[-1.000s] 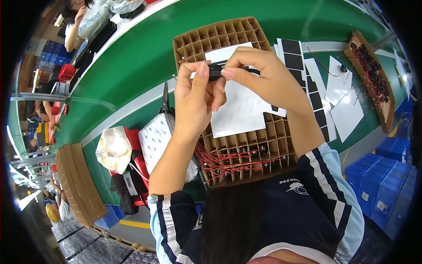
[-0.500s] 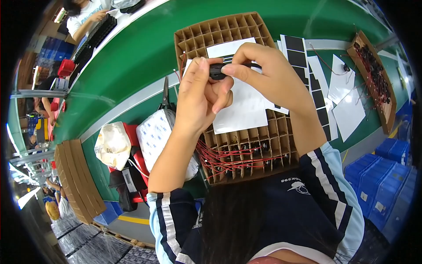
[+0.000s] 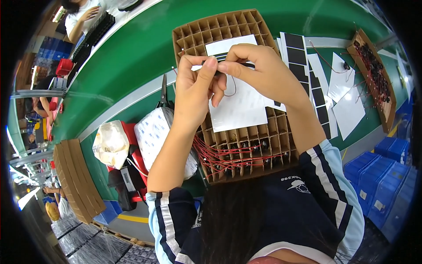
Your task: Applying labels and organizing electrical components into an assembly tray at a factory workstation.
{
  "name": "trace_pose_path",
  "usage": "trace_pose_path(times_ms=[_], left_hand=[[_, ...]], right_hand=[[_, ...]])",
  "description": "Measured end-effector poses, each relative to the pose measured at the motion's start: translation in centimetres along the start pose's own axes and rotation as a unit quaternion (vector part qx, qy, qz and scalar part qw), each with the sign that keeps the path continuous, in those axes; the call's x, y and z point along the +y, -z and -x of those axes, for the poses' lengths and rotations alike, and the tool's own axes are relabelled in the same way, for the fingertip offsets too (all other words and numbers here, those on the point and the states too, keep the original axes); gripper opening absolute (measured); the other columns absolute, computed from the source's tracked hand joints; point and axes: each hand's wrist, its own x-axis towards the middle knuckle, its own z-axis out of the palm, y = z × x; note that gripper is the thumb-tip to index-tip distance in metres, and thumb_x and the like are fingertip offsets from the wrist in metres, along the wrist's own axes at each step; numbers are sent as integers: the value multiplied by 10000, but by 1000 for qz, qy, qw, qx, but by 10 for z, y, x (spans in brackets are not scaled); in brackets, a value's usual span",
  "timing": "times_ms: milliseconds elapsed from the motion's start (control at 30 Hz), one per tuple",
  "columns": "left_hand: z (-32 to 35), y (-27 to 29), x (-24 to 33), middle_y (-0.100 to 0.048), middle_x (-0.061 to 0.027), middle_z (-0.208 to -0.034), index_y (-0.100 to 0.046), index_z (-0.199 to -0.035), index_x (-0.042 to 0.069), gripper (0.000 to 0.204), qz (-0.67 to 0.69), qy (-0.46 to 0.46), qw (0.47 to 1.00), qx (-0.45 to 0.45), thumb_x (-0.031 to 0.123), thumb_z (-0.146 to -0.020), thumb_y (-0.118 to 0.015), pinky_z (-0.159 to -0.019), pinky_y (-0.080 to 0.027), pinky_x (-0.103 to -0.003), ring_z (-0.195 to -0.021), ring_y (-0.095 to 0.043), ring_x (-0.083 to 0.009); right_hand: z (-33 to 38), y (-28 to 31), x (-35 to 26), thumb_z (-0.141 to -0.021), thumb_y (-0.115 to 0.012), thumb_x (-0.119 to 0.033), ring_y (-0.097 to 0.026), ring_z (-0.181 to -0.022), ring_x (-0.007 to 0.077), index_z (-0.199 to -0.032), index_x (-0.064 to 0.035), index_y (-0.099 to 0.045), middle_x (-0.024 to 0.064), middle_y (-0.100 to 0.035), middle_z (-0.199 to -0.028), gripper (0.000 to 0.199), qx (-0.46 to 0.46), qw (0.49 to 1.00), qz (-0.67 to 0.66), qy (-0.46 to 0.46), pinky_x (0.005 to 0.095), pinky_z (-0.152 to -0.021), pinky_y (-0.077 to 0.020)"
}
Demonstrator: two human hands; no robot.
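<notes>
In front of me, above a white sheet, my left hand pinches a small black part with thumb and index finger. Most of that part is hidden by the fingers; a thin wire curves down beside it. My right hand meets it from the other side, thumb and fingertip closed at the part's edge. Under the sheet stands a cardboard divider box. Its near cells hold several small black parts with red wires.
Sheets with black rectangles lie right of the box, beside plain white sheets. A cardboard tray of wired black parts stands far right. Scissors, a white patterned bag and a red holder are left.
My fingers have closed further over the black part, so less of it shows. A thin wire now hangs into view below the hands. My right hand has shifted slightly left.
</notes>
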Motion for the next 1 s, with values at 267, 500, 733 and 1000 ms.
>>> trace_pose_path(times_ms=[267,500,733,1000], left_hand=[[-6,6,-2,-523,-103,-611,-418,-842,40,256,105,52,992,-49,286,-910,-400,-362,-302,-204,-360,-394,-107],[-5,1,-2,-514,-105,-591,-385,-866,38,244,71,17,997,9,277,-907,-415,-350,-294,-206,-361,-396,-102],[-5,7,-10,-518,-111,-584,-374,-864,44,270,82,25,996,-31,308,-904,-413,-340,-289,-203,-344,-395,-111],[-8,6,-7,-530,-120,-610,-383,-900,43,253,86,29,996,-20,292,-899,-425,-378,-394,-240,-397,-465,-139]], right_hand=[[-3,7,10,-811,-565,-197,-428,-630,109,-703,-11,-535,28,-480,-639,217,-38,999,-16,-6,248,-609,-355],[-4,1,10,-815,-558,-191,-422,-622,114,-705,-4,-522,34,-477,-635,220,-7,1000,4,16,248,-602,-355],[-5,-1,10,-817,-558,-198,-440,-591,109,-693,-8,-525,25,-481,-605,229,1,999,36,-35,243,-581,-359],[-6,-1,14,-819,-553,-199,-433,-596,101,-684,-13,-513,17,-477,-606,234,-32,999,2,-18,239,-589,-359]])
